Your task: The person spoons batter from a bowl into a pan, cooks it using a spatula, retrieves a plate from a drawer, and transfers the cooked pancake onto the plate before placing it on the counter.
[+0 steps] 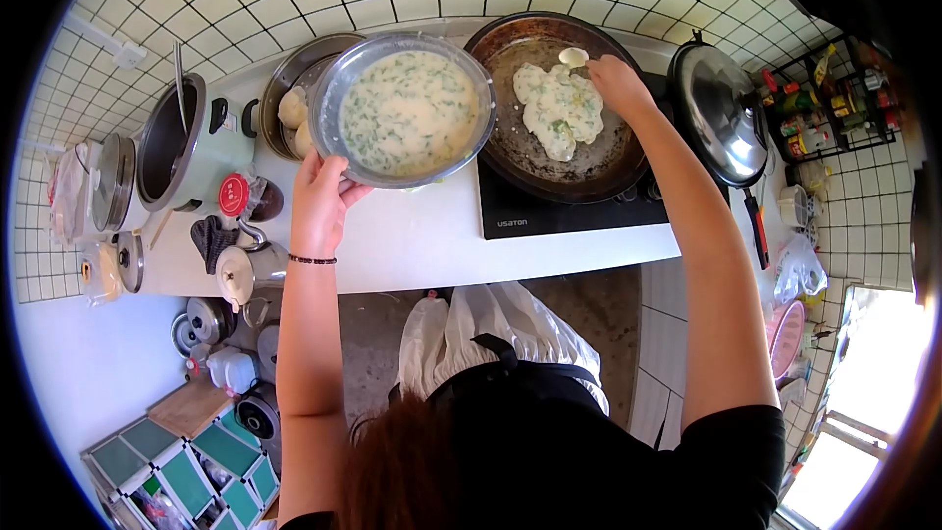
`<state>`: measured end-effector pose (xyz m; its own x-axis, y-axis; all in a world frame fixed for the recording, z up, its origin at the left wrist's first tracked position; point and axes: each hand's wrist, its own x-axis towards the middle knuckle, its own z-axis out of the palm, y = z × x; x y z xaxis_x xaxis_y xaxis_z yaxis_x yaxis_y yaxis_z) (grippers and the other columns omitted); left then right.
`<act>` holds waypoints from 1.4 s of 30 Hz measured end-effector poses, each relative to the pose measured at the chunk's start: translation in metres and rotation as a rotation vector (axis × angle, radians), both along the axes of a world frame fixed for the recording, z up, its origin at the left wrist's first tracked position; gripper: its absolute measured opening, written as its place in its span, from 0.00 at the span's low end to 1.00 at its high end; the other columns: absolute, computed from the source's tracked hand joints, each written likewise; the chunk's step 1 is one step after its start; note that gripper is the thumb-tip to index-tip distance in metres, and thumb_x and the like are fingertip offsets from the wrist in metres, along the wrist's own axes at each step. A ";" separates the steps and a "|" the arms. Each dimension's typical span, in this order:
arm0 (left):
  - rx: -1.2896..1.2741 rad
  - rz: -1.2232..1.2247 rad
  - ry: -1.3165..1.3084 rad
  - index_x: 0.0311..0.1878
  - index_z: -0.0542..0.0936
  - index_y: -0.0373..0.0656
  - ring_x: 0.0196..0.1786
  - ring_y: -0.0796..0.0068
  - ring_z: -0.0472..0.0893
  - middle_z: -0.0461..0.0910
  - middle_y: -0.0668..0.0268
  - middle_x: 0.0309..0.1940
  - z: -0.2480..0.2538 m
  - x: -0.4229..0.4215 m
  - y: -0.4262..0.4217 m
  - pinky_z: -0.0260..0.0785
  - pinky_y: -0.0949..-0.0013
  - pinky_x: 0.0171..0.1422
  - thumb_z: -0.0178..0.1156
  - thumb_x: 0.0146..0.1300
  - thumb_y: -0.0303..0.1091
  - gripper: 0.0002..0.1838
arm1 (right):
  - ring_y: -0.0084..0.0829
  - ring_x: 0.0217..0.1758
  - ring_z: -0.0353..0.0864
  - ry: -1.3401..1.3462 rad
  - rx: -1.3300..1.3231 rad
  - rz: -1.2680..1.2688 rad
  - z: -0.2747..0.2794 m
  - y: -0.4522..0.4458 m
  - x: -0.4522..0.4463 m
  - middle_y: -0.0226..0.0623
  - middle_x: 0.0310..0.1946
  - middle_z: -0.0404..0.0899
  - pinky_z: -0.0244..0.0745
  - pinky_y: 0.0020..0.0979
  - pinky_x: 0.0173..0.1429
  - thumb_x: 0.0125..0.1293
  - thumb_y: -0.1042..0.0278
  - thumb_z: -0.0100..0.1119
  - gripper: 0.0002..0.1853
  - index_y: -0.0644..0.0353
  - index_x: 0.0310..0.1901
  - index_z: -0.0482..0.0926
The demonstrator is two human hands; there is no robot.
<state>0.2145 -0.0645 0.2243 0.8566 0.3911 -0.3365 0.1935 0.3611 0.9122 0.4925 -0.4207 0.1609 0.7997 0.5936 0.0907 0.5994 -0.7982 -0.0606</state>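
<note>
My left hand (pixel 324 191) grips the near-left rim of a round metal bowl (pixel 485 108), thumb at the edge. Pale batter with green flecks (pixel 407 113) fills much of the bowl, which is held up at the left of a wide dark pan (pixel 510 165). My right hand (pixel 618 86) is over the right side of the pan, closed on a spoon (pixel 573 57); its batter-coated head shows, while the handle is hidden in my fingers. An uneven mound of the same batter (pixel 557 113) lies in the middle of the pan.
The pan sits on a black cooktop (pixel 530 224). Behind the bowl, another metal basin (pixel 280 103) holds round pale items. A rice cooker (pixel 211 162), red-lidded jar (pixel 260 198) and kettle (pixel 250 270) stand left. A lidded pan (pixel 721 103) and bottle rack (pixel 834 103) are right.
</note>
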 end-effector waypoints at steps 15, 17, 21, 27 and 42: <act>-0.021 -0.028 -0.018 0.49 0.70 0.38 0.41 0.70 0.80 0.77 0.62 0.43 -0.001 -0.014 -0.005 0.76 0.66 0.46 0.47 0.61 0.29 0.13 | 0.30 0.22 0.74 0.276 0.943 -0.644 0.026 -0.050 -0.017 0.39 0.22 0.77 0.70 0.28 0.28 0.60 0.68 0.55 0.10 0.67 0.31 0.80; -0.023 -0.034 -0.018 0.49 0.70 0.38 0.41 0.70 0.80 0.77 0.62 0.43 -0.001 -0.016 -0.006 0.76 0.66 0.46 0.47 0.61 0.29 0.13 | 0.21 0.21 0.70 0.481 1.216 -0.776 0.041 -0.052 -0.027 0.33 0.21 0.74 0.65 0.22 0.22 0.60 0.72 0.56 0.09 0.70 0.29 0.78; -0.031 -0.056 -0.015 0.49 0.70 0.38 0.40 0.70 0.80 0.76 0.62 0.43 -0.003 -0.020 -0.008 0.76 0.67 0.45 0.47 0.61 0.29 0.13 | 0.22 0.22 0.68 0.693 1.602 -0.597 0.068 -0.055 -0.044 0.36 0.24 0.71 0.60 0.20 0.20 0.58 0.75 0.57 0.07 0.73 0.33 0.75; -0.037 -0.093 -0.026 0.48 0.70 0.38 0.40 0.70 0.80 0.76 0.63 0.42 -0.003 -0.024 -0.018 0.77 0.67 0.44 0.48 0.61 0.29 0.13 | 0.19 0.23 0.65 0.839 1.588 -0.359 0.150 -0.009 -0.110 0.32 0.24 0.69 0.56 0.20 0.22 0.60 0.77 0.55 0.08 0.75 0.37 0.77; -0.073 -0.154 -0.032 0.40 0.70 0.39 0.35 0.70 0.81 0.77 0.62 0.35 0.009 -0.028 -0.044 0.78 0.66 0.43 0.49 0.60 0.27 0.05 | 0.25 0.24 0.70 0.065 0.579 0.324 0.121 0.058 -0.190 0.40 0.26 0.78 0.68 0.28 0.31 0.61 0.72 0.55 0.09 0.65 0.41 0.80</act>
<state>0.1862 -0.1087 0.2329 0.9152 0.2302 -0.3309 0.2231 0.3946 0.8914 0.3023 -0.3625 0.2818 0.6037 0.6748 0.4246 0.7840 -0.4057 -0.4699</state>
